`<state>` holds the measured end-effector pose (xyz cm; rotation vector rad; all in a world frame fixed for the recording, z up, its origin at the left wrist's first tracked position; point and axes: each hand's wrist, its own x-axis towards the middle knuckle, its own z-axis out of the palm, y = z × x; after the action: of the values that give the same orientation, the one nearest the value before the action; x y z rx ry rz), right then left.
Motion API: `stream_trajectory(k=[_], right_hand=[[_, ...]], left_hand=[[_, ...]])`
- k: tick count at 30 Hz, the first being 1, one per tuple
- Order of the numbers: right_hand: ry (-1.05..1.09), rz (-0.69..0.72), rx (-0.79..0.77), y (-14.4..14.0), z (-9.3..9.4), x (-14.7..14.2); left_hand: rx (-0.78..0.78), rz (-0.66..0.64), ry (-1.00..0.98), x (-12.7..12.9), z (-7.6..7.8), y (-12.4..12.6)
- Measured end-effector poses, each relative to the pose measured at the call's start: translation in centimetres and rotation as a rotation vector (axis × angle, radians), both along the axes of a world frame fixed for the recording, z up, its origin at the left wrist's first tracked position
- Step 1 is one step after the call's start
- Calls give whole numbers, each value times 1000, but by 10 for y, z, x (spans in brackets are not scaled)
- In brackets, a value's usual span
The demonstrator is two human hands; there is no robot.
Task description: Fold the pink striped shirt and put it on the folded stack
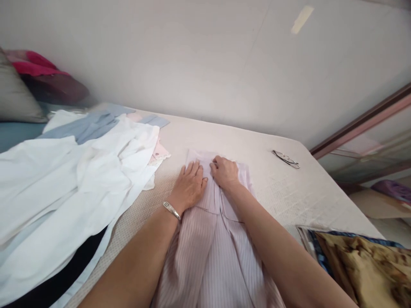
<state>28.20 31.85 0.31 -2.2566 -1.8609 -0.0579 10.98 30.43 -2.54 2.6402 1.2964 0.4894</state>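
Observation:
A pale pink striped shirt (212, 252) lies spread on the bed in front of me, its collar end toward the wall. My left hand (189, 186), with a silver bracelet at the wrist, presses flat on the shirt near the collar, fingers together. My right hand (224, 171) rests just beside it with fingers curled, pinching the fabric at the collar.
A heap of white and light blue clothes (73, 167) covers the left of the bed (289, 188). Folded glasses (285, 158) lie at the far right. A gold and blue patterned cloth (362, 265) sits at the near right. Pillows and red cloth (35, 68) are at the far left by the wall.

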Motion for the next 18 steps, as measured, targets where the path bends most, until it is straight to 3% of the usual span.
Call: stream_trajectory(k=[3, 6, 9, 12, 18], right_hand=[[-44, 8, 54, -10, 3, -3], [-37, 114, 119, -27, 2, -10], [-31, 247, 9, -41, -10, -15], [-24, 250, -110, -47, -25, -15], [31, 241, -80, -44, -33, -13]], left_hand=[[1, 17, 38, -1, -5, 0], [1, 10, 62, -1, -7, 1], [-8, -2, 75, -2, -6, 1], [-11, -12, 85, -2, -5, 0], [29, -16, 96, -3, -10, 3]])
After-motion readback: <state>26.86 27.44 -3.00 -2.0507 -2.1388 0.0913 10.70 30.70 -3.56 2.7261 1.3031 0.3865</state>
